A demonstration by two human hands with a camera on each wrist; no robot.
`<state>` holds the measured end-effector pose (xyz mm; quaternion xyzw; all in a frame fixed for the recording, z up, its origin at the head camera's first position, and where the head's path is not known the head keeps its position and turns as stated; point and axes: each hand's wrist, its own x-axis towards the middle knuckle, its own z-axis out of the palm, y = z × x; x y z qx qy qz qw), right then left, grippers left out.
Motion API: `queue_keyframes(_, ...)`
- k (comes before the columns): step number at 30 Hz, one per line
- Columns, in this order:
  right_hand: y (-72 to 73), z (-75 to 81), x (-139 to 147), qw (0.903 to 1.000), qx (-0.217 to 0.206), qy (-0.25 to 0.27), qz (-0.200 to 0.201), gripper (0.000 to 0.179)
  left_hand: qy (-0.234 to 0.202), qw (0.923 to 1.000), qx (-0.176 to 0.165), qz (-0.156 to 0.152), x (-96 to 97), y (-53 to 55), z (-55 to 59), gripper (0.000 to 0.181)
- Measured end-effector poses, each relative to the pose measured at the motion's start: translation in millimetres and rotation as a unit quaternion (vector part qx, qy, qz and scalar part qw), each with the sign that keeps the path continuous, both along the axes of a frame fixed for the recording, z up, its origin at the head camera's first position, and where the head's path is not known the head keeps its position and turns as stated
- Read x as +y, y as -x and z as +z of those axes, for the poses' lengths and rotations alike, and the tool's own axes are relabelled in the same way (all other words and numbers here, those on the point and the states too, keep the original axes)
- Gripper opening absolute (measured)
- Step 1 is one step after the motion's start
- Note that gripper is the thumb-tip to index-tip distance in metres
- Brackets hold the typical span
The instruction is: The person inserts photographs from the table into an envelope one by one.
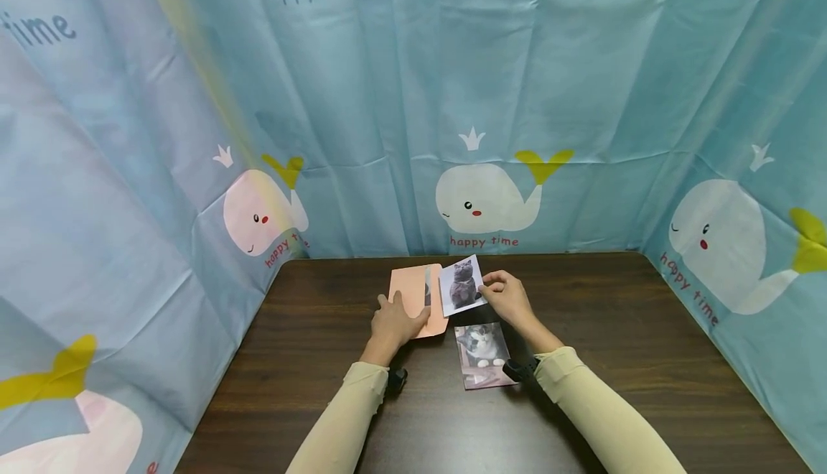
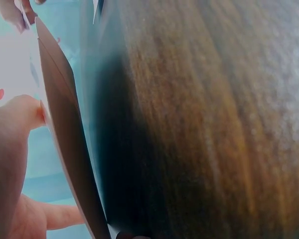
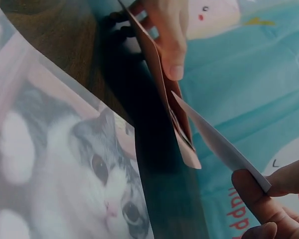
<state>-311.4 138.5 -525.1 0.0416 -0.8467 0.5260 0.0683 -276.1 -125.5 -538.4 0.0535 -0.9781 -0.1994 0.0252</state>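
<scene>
A peach-coloured paper envelope [image 1: 407, 287] lies at the back middle of the table, tilted up off it in the wrist views. My left hand [image 1: 395, 319] holds it, thumb and a finger on its upper face [image 2: 17, 134]; some fingertips show past its far edge in the right wrist view. A grey strip of something printed shows in the envelope's opening. My right hand [image 1: 507, 296] pinches a photo card of a grey cat [image 1: 462, 286] by its right edge, thumb against fingers [image 3: 249, 191]. The card's left edge is close beside the envelope's opening; whether they touch I cannot tell.
A second photo card, of a grey-and-white cat [image 1: 483, 353], lies on the dark wooden table [image 1: 614, 373] below the right hand, partly behind the wrist camera. Blue curtains [image 1: 362, 115] with whale prints stand along the table's back and sides.
</scene>
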Motion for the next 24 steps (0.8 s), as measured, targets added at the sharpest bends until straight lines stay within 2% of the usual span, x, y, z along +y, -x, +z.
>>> queue_keyframes(6, 13.5, -3.3, -14, 1.0000, 0.001, 0.001, -0.002, 0.023, -0.001, 1.0000, 0.004, 0.004, 0.3, 3.7, 0.9, 0.098)
queue_keyframes(10, 18.7, -5.4, -23, 0.9998, -0.017, 0.005, -0.007, 0.023, -0.001, 1.0000, 0.006, 0.005, 1.2, 3.1, 0.7, 0.097)
queue_keyframes(24, 21.9, -12.9, -58, 0.9983, -0.057, 0.002, -0.001, 0.023, -0.001, 1.0000, 0.002, 0.006, 0.5, 0.3, -2.4, 0.097)
